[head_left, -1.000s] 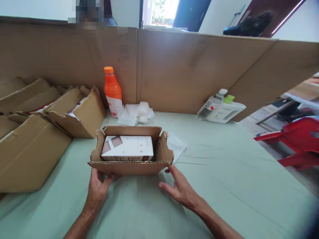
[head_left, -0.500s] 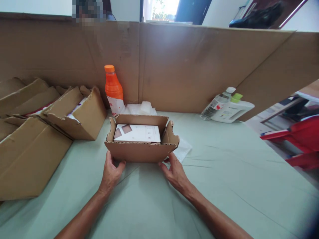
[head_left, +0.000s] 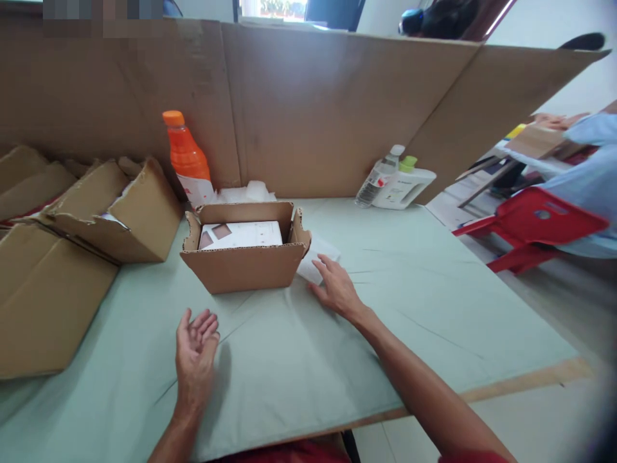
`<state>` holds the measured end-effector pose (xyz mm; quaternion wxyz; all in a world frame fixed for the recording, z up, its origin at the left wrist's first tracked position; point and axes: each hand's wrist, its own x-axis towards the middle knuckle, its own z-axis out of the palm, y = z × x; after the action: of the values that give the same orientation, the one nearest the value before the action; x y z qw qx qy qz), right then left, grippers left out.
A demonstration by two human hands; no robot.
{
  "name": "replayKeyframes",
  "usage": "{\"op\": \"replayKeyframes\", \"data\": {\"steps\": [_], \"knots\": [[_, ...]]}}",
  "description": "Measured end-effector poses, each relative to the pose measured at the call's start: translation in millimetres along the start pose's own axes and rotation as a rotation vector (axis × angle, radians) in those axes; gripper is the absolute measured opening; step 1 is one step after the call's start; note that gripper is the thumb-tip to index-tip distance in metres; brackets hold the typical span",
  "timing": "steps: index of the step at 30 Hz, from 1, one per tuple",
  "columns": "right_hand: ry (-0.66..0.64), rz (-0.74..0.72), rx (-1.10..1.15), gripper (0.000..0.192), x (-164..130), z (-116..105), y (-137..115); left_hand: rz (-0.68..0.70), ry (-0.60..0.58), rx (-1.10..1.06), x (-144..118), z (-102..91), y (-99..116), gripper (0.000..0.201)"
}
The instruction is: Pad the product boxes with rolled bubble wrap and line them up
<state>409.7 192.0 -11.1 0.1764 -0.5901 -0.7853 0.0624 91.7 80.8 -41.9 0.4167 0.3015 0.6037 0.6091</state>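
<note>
An open cardboard box (head_left: 245,270) stands on the green-covered table with a white printed carton (head_left: 245,235) inside it. In front of the box's left side, my left hand (head_left: 196,341) is raised palm up, fingers loosely spread and holding nothing. To the right of the box, my right hand (head_left: 335,286) reaches over a flat white piece of wrapping (head_left: 321,254). Its fingers are apart and at the wrapping's near edge; whether they touch it I cannot tell. Both hands are clear of the box.
Larger cardboard boxes (head_left: 53,302) stand at the left. Along the cardboard wall (head_left: 328,116) are an orange bottle (head_left: 187,157), white wrapping (head_left: 248,193), a clear bottle (head_left: 378,177) and a white jug (head_left: 405,190). A red chair (head_left: 549,215) with a seated person is beyond the table's right side.
Both hands have let go of the cardboard box. My left hand has drawn back towards me, and my right hand has shifted to the white wrapping. The camera has turned right.
</note>
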Motion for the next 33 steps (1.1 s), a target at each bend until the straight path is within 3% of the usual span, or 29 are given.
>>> {"op": "replayKeyframes", "data": {"steps": [4, 9, 13, 17, 20, 23, 29, 31, 33], "knots": [[-0.001, 0.062, -0.050, 0.031, 8, 10, 9, -0.017, -0.092, 0.039, -34, -4.6, -10, 0.074], [0.106, 0.044, 0.113, 0.029, -27, -15, 15, 0.028, -0.214, 0.303, -57, -17.8, -13, 0.044], [0.025, -0.061, 0.383, 0.028, -86, -40, -4, 0.347, -0.383, 0.492, -78, -10.4, -3, 0.040], [-0.160, -0.191, 0.493, 0.028, -136, -46, -42, 0.718, -0.633, 0.626, -95, 7.9, 8, 0.074], [-0.293, -0.235, 0.525, 0.026, -156, -47, -60, 0.877, -0.847, 0.709, -100, 14.7, 5, 0.078], [-0.348, -0.199, 0.605, 0.034, -160, -53, -67, 0.890, -0.957, 0.772, -104, 13.9, -3, 0.062], [-0.491, -0.047, 0.910, 0.042, -128, -41, -69, 0.848, -0.942, 0.772, -108, 9.9, -8, 0.054], [-0.426, 0.114, 0.970, 0.047, -115, -32, -59, 0.852, -0.908, 0.761, -109, 9.0, -9, 0.049], [-0.200, 0.310, 0.946, 0.044, -108, -29, -45, 0.868, -0.865, 0.727, -110, 7.5, -9, 0.045]]}}
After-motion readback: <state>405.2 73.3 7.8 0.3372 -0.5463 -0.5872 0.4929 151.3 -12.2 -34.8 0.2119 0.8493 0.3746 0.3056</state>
